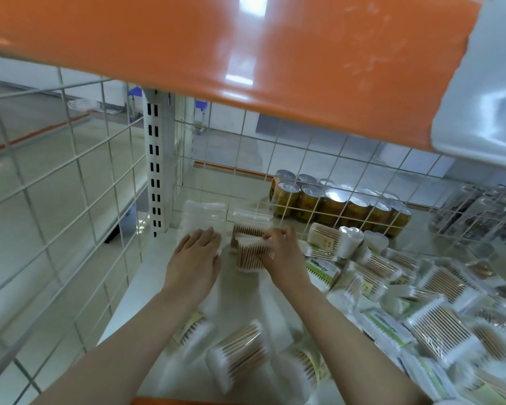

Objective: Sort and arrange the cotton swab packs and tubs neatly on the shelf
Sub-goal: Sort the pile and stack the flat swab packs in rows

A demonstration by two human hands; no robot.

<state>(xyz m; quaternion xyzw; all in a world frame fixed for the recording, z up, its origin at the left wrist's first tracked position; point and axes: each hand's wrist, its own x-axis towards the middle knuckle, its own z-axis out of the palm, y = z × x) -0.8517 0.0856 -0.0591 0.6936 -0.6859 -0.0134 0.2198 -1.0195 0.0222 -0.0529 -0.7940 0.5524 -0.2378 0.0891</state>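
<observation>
We're lining packs at back-left corner: right hand [281,252] pinches swab pack [250,255], left hand [195,258] flat, fingers straight, on white pack [205,214]. Next: seat it flush w/ row.

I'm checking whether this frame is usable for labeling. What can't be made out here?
Head view only:
- Pack labels: print too small and blurred to read.
- Near tubs: smeared by motion blur.
- Left hand: fingertips cover the white pack, so contact is unclear.
- Right hand: hides part of the swab pack it grips.
- Cans: brand unreadable behind the wire grid.
- Right pile: cut off by the frame edge.
</observation>
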